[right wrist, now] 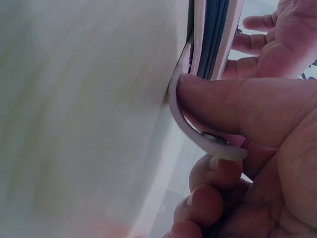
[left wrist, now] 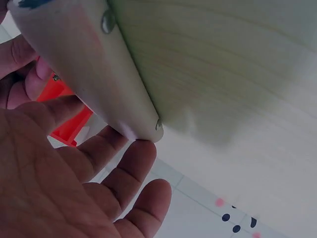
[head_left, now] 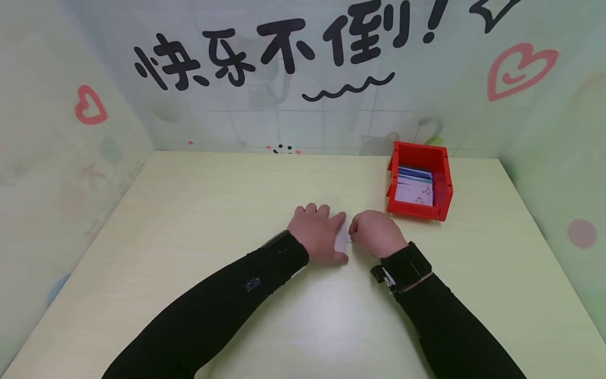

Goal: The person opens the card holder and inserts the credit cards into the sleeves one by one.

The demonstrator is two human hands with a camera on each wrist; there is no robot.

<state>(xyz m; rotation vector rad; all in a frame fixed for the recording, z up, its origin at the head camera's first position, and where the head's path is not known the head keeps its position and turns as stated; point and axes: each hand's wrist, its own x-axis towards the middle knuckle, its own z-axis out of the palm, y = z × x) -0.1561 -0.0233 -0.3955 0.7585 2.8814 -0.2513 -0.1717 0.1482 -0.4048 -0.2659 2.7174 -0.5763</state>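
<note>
While our hands meet mid-frame, the pouch (head_left: 342, 238) lies on the table (head_left: 189, 221) between them | left hand (head_left: 316, 232) flat, fingers straight, on its left side | right hand (head_left: 376, 234) pinches the snap flap (right wrist: 208, 136) — nearer the bin (head_left: 418, 181), upper right.

The person wears long black sleeves on both arms, snug and smooth, running from the bottom edge of the head view up to the wrists. The left sleeve (head_left: 213, 310), in the lower left of the frame, carries a small pale mark partway along the forearm and ends under a dark, narrow band (head_left: 276, 238). The right sleeve (head_left: 450, 331), lower right, ends under a wider black strap (head_left: 402, 266) — bulkier, with a small white patch on its inner side and a thin pale line along its edge. Both hands — the left hand (head_left: 317, 234) and right hand (head_left: 376, 232) — are bare, without rings or gloves.
</note>
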